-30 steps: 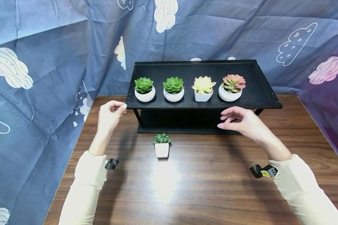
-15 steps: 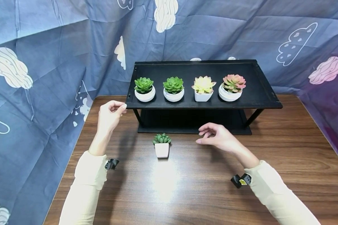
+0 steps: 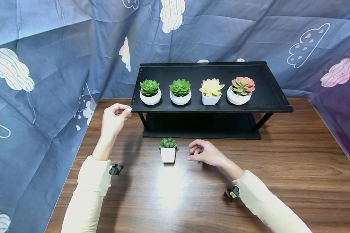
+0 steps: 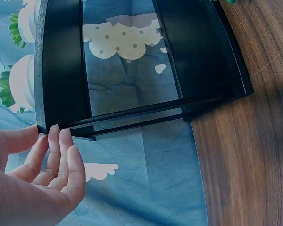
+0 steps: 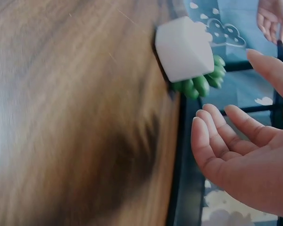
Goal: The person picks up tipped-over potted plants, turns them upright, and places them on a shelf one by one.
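Head view showed us our right hand (image 3: 205,152) low over the brown wooden table (image 3: 294,168), fingers loosely spread and holding nothing, just beside the small green succulent in a square white pot (image 3: 167,150), not touching it. That pot stood on the table in front of the black two-tier wooden shelf (image 3: 277,105). From the right wrist we saw the same pot (image 5: 186,52) near our relaxed fingertips (image 5: 200,129), a gap between them. Our left hand (image 3: 113,118) was raised at the shelf's front left corner, thumb and fingers straight and close together; from the left wrist the fingertips (image 4: 54,136) touched that corner. On the top tier stood a row of four potted succulents: two green (image 3: 150,92) (image 3: 180,92), one pale yellow (image 3: 211,91), one pink (image 3: 239,90). A blue cloth with cloud prints (image 3: 61,48) hung behind.
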The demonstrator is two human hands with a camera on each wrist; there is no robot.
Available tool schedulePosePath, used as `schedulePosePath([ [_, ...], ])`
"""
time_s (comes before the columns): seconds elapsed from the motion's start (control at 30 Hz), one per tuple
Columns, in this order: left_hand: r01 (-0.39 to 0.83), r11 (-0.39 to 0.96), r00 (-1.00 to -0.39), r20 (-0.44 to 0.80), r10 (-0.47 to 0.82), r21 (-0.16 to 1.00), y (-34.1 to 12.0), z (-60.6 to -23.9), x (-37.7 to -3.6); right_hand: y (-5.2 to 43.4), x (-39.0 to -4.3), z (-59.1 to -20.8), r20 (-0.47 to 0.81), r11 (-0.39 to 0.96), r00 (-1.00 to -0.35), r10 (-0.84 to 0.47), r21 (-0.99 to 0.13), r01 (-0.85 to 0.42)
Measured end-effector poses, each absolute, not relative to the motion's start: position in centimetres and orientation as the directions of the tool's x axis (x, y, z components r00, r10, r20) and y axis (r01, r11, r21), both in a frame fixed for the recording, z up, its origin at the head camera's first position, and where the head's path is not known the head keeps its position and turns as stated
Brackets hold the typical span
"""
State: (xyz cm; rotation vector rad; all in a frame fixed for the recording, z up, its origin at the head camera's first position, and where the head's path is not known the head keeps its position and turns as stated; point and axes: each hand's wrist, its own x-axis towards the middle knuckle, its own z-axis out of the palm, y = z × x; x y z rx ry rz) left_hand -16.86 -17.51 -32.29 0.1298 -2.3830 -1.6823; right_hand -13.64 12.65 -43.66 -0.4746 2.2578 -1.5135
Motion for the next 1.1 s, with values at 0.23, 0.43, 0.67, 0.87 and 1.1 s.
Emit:
schedulePosePath([
  [0.23,0.067,0.318,-0.972,0.134,-0.193,0.946,-18.2,-33.8,-18.0,10.6,-13.5,-44.7,-0.127,0.392,-0.864,-0.488,-0.916,-0.087],
  [0.43,0.086,0.32,-0.969,0.154,-0.194,0.944,-18.8,-35.2,-18.8,9.4,-13.5,-44.9,-0.114,0.413,-0.87,-0.479,-0.904,-0.109],
  [0.67,0.097,0.324,-0.967,0.166,-0.192,0.941,-18.7,-35.1,-18.6,8.7,-13.6,-45.3,-0.118,0.417,-0.876,-0.469,-0.903,-0.101],
  [0.87,0.086,0.306,-0.97,0.15,-0.192,0.948,-18.8,-35.2,-18.7,8.4,-13.6,-45.2,-0.115,0.416,-0.873,-0.474,-0.903,-0.106],
  [1.1,0.061,0.304,-0.974,0.123,-0.19,0.951,-17.8,-33.0,-17.4,8.1,-13.7,-45.2,-0.102,0.428,-0.876,-0.471,-0.895,-0.125],
])
